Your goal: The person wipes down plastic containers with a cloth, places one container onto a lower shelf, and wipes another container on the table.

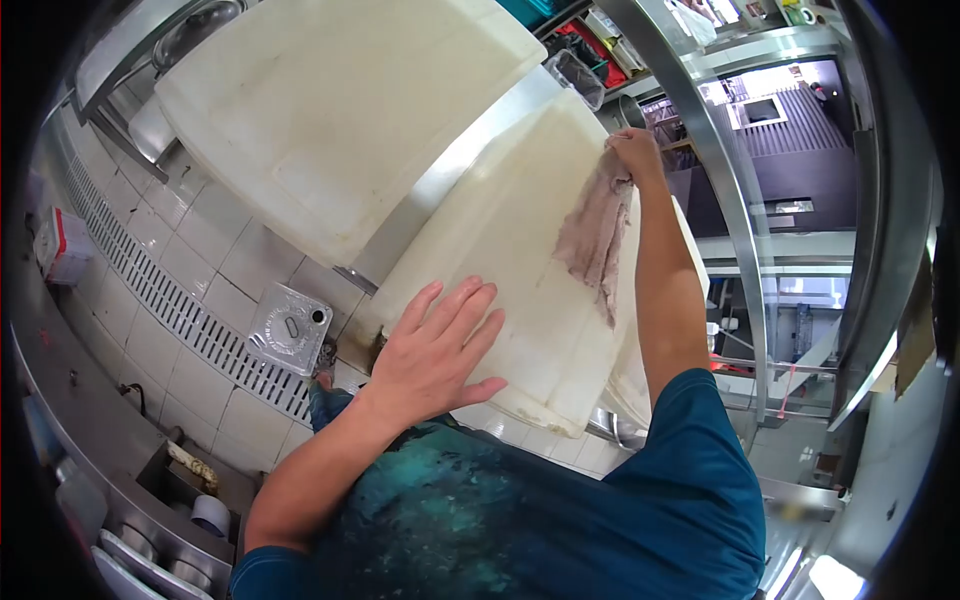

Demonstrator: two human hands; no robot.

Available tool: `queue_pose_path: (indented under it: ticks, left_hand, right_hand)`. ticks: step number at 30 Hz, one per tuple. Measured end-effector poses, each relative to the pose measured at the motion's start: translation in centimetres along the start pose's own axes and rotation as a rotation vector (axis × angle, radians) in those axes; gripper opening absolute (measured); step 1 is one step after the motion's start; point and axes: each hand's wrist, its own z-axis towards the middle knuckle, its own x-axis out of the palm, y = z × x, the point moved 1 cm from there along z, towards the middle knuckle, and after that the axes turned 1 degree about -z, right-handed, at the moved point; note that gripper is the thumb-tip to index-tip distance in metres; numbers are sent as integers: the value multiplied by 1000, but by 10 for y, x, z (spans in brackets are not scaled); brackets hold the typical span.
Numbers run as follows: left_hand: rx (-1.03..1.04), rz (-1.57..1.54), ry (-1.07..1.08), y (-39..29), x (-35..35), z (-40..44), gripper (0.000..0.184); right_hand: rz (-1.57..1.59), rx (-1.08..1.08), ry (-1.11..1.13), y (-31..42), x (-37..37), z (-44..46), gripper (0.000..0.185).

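Observation:
My right hand [637, 157] is closed on the top end of a greyish-pink, crumpled rag [592, 232]. The rag hangs or lies spread along the right side of a long, off-white cutting board [480, 250]; whether its lower end touches the board I cannot tell. My left hand [437, 350] is over the board's near left edge, palm down, with its fingers spread and nothing in them. Faint stains mark the board's surface.
A second large white board [340, 110] lies beyond, with a strip of metal counter [440, 180] between the two. On the tiled floor stand a square metal tin [290, 328] and a long drain grate [180, 290]. A metal-framed glass partition [735, 190] rises at the right.

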Motion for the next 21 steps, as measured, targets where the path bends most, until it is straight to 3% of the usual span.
queue_pose_path:
  ticks: [4, 7, 9, 12, 14, 21]
  left_hand:
    - [4, -34, -55, 1, 7, -1, 62]
    - [8, -41, -94, 1, 9, -3, 61]
    - [10, -53, -101, 3, 9, -3, 60]
    - [36, -62, -154, 5, 13, -4, 62]
    - [41, -72, -173, 5, 16, -4, 62]
    - [20, -45, -170, 5, 19, -2, 69]
  right_hand:
    - [-313, -150, -206, 18, 11, -18, 29]
    - [-153, -153, -164, 28, 4, -51, 28]
    - [33, -51, 61, 28, -4, -64, 28]
    - [43, -97, 140, 55, -18, -117, 28]
    - [71, -24, 169, 72, -15, -159, 29]
    - [239, -137, 84, 117, -7, -299, 21]
